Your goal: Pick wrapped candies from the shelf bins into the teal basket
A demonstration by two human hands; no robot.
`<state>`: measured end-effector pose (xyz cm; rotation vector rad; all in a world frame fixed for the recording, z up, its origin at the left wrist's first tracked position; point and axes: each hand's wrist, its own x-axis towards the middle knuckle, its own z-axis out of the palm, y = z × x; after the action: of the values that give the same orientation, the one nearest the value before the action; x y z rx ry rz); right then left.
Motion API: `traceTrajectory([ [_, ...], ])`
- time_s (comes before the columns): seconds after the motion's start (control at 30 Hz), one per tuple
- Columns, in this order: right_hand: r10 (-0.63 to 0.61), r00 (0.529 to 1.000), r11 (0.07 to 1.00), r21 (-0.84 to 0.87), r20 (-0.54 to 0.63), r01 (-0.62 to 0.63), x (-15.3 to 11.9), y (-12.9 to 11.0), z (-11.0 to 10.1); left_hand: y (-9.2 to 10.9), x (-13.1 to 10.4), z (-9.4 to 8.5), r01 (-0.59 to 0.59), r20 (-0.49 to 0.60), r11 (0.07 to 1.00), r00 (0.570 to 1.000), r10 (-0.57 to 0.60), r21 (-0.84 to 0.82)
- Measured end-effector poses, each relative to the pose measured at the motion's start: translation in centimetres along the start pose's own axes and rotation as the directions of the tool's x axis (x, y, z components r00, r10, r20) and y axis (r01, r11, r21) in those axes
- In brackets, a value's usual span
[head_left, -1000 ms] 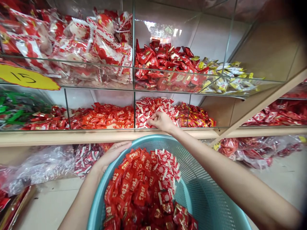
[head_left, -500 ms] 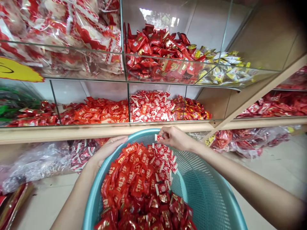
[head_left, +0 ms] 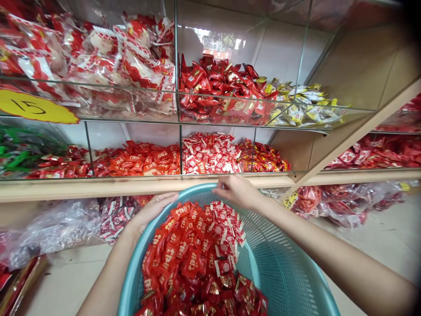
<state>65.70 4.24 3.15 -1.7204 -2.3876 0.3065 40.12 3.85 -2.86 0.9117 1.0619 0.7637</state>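
A teal plastic basket with mesh walls fills the lower middle of the head view. My left hand grips its left rim, fingers stretched along the outside. Inside lie bright red candies with gold lettering, small red-and-white wrapped candies and dark red candies with gold marks. Over the far rim, just above the red-and-white candies, is my right hand. Its fingers are loosely curled and apart, and I see nothing in them.
Behind the basket, a wooden shelf edge fronts glass bins of wrapped candies. Red-and-white candies fill the bin straight ahead. A yellow price tag reads 15. Plastic bags lie below the shelf, and a slanted wooden divider stands at right.
A red-and-white candy that was in my right fingers is gone from them. The view has tilted up slightly, so the shelves sit lower. My left hand stays on the rim.
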Motion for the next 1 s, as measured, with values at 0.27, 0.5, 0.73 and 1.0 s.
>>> traceTrajectory([
  [0.27,0.210,0.951,0.977,0.009,-0.229,-0.213,5.3,-2.7,-1.4,-0.1,0.0,-0.3,0.013,0.033,1.000,0.999,-0.012,-0.020],
  [0.5,0.293,0.944,0.956,0.011,-0.153,-0.295,6.9,-3.4,-0.6,-0.1,0.0,-0.3,0.009,0.024,1.000,1.000,-0.009,-0.028],
  [0.73,0.329,0.933,0.932,0.207,-0.147,-0.296,6.8,-2.6,-1.3,-0.3,0.0,-0.6,0.007,0.023,1.000,1.000,-0.006,-0.029],
  [1.0,-0.036,0.995,0.924,0.377,-0.096,0.070,3.4,-6.9,-4.8,-0.4,0.0,-0.3,-0.012,0.042,0.995,0.999,0.016,-0.095],
])
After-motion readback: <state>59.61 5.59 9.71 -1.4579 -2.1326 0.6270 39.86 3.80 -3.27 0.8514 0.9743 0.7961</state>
